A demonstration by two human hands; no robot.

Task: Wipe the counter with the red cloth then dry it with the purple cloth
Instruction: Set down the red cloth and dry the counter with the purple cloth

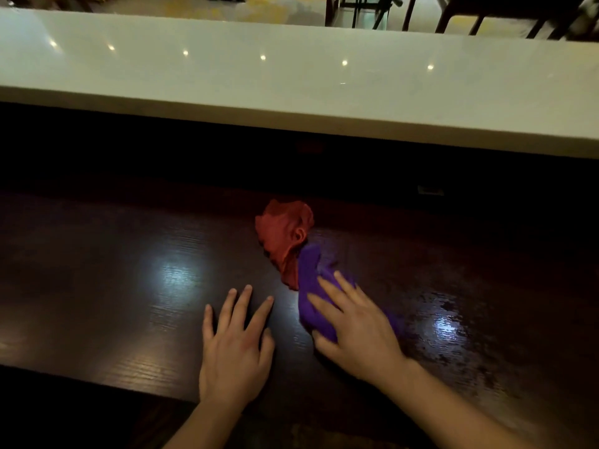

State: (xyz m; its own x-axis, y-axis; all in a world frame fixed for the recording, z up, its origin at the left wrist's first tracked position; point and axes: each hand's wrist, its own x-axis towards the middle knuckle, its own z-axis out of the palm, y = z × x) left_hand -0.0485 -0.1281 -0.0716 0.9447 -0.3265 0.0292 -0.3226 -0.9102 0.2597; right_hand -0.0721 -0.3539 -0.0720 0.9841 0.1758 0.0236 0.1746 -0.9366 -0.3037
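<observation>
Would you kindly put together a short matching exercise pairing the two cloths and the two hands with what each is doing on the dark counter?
Things:
1. red cloth
2. purple cloth
3. left hand
4. right hand

States:
A. pressing on a cloth
B. flat on the bare counter
C. crumpled, no hand on it
D. under a hand

Pairs: 1-C, 2-D, 3-B, 4-A

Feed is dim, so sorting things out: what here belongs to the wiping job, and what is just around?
Job:
red cloth, crumpled
purple cloth, under right hand
dark counter, left hand flat

Around:
white ledge
chair legs beyond
</observation>
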